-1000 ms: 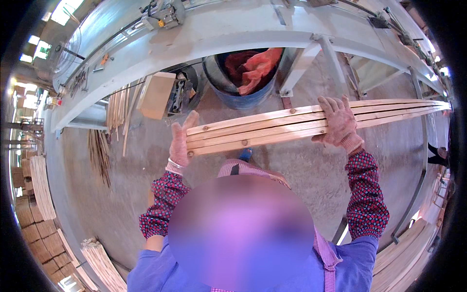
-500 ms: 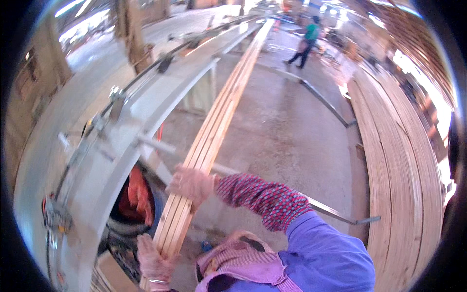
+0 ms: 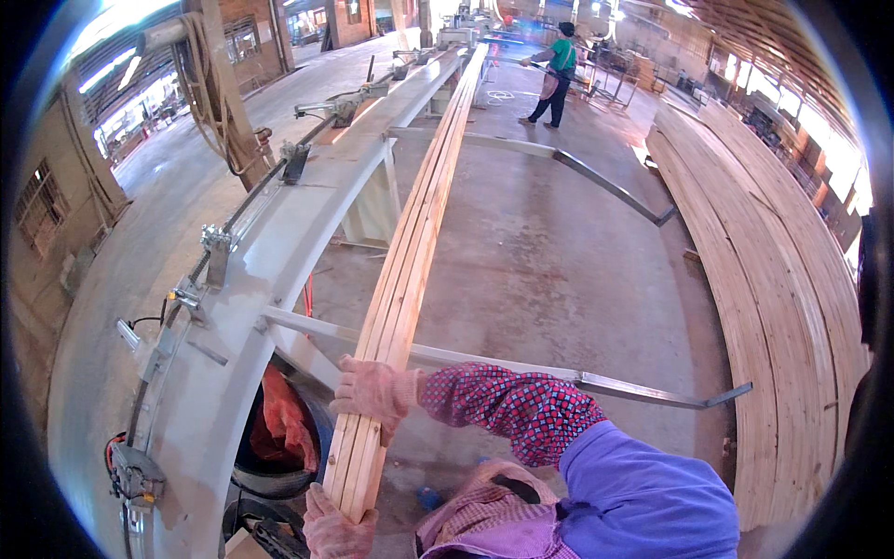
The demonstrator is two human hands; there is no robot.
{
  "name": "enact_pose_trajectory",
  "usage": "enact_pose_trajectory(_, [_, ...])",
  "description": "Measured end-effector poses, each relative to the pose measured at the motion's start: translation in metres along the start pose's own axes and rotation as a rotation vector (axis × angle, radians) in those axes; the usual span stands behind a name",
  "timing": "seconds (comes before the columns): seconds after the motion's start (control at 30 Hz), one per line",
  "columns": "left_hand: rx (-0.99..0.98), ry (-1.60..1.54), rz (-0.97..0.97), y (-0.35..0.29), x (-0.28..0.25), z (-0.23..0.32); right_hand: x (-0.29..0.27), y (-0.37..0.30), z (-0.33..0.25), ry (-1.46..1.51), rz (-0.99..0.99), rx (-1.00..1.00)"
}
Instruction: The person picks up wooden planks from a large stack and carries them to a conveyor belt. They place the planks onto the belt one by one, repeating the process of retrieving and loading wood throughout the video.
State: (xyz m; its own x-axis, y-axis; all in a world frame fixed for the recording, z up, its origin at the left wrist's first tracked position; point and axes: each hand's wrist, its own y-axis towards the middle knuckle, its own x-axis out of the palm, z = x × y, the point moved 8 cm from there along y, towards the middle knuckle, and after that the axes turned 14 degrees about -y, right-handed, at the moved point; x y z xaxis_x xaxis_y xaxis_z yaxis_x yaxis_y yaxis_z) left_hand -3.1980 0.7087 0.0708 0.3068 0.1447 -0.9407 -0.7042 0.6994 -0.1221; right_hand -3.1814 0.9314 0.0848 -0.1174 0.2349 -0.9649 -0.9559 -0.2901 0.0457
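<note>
A bundle of long, narrow wooden boards [image 3: 402,293] runs from my hands far ahead, lying side by side across metal support arms. My right hand [image 3: 374,396], in a pale glove, is closed over the bundle from above a little way from its near end. Down at that end, my left hand [image 3: 337,529], also gloved, is wrapped round the boards' tips from the left. Part of its palm side is hidden by the wood. A dotted sleeve cover [image 3: 512,410] wraps my right forearm.
To the left runs a long grey metal machine bed [image 3: 237,326] with clamps. Support arms [image 3: 475,359] jut right from it. Beneath stands a dark bucket [image 3: 321,419] with red cloth. Stacked planks [image 3: 754,317] lie at right. A person [image 3: 557,74] in green stands far ahead.
The picture is sharper and the view has shifted slightly. Both hands and the bundle's near end sit lower in the picture, still gripped. The far person's pose has changed, with an arm now held out.
</note>
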Motion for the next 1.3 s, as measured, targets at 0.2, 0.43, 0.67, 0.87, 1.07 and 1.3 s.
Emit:
enact_pose_trajectory(0.2, [-0.046,0.002,0.018,0.001,0.001,0.005,0.006,0.000,0.002,0.016,0.070,0.013])
enact_pose_trajectory(0.43, [-0.026,-0.007,0.062,0.004,0.010,0.001,-0.005,-0.004,0.004,0.044,0.039,0.036])
enact_pose_trajectory(0.67, [-0.028,0.015,0.074,0.004,0.012,-0.003,-0.012,-0.005,0.002,0.049,0.072,0.026])
enact_pose_trajectory(0.87, [-0.025,0.005,0.091,0.003,0.012,-0.008,-0.004,0.000,0.000,0.041,0.017,0.017])
enact_pose_trajectory(1.07, [-0.017,0.024,0.110,0.004,0.015,-0.008,-0.006,-0.004,0.000,0.002,0.035,0.027])
enact_pose_trajectory(1.3, [-0.026,0.015,0.095,0.003,0.013,-0.003,-0.008,-0.004,0.001,0.015,0.023,0.021])
